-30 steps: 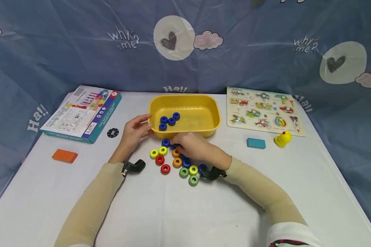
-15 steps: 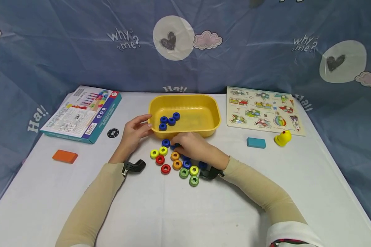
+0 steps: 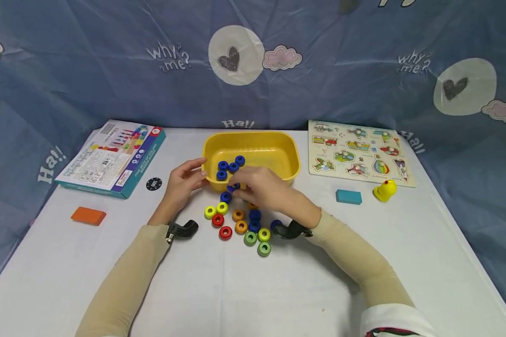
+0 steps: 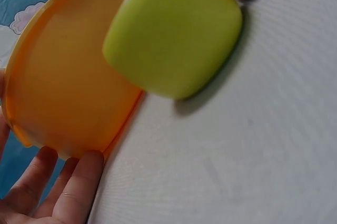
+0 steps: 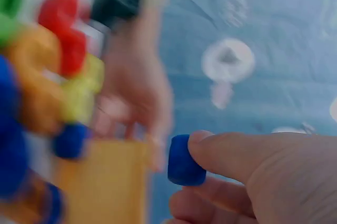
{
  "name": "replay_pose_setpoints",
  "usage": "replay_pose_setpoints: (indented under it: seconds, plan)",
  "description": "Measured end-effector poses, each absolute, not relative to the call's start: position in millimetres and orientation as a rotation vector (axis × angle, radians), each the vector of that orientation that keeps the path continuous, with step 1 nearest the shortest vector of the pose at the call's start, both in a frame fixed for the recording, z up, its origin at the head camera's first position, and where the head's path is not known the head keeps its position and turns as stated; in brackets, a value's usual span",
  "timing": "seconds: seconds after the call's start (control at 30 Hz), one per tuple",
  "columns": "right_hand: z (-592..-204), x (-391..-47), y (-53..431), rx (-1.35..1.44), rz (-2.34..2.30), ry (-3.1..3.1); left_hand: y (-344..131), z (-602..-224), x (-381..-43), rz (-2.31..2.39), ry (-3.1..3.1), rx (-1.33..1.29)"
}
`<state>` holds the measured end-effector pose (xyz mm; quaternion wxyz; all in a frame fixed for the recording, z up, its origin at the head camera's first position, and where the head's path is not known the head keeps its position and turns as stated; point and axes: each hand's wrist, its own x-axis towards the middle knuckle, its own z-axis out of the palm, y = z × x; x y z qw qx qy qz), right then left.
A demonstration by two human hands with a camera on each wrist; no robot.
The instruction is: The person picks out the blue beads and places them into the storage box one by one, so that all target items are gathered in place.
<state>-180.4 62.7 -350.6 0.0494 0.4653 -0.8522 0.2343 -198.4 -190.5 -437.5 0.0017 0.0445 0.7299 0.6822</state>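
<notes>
My right hand [image 3: 263, 187] pinches a blue ring bead [image 5: 184, 161] between thumb and fingers, just above the front rim of the yellow tub [image 3: 274, 180]. Several blue beads [image 3: 234, 167] lie inside the tub at its left. My left hand [image 3: 186, 180] rests its fairly straight fingers against the tub's left end; the left wrist view shows the fingertips [image 4: 93, 162] touching its outer wall. Before the tub lie loose ring beads: yellow [image 3: 210, 212], red [image 3: 225, 232], orange [image 3: 241, 227], green [image 3: 264, 248] and blue. A yellow-green bead [image 4: 174, 34] looms large in the left wrist view.
A boxed toy [image 3: 109, 157] and a black chip [image 3: 153, 184] lie left, with an orange block [image 3: 88, 216] nearer. On the right are a picture puzzle board [image 3: 358, 152], a teal block [image 3: 348, 196] and a yellow toy duck [image 3: 385, 190]. A blue printed cloth [image 3: 329, 84] hangs behind.
My right hand has lifted a blue bead from the group and moved it up to the tub's front rim. An orange bead was shifted slightly. The left hand stays put.
</notes>
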Motion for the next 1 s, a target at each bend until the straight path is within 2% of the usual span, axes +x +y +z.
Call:
replay_pose_setpoints:
  seconds: [0.27,0.53,0.77,1.0]
  plan:
    - [-326,-222,70,1.154,0.845,-2.716,-189,-438,-197,2.133,2.290,0.116]
    - [-354,-264,71,0.949,0.883,-2.926,-189,-436,-196,2.126,2.306,0.110]
    - [-380,-277,71,0.887,0.897,-3.041,-190,-436,-197,2.133,2.303,0.122]
    - [-387,-279,70,0.841,0.941,-3.111,-190,-435,-196,2.130,2.303,0.121]
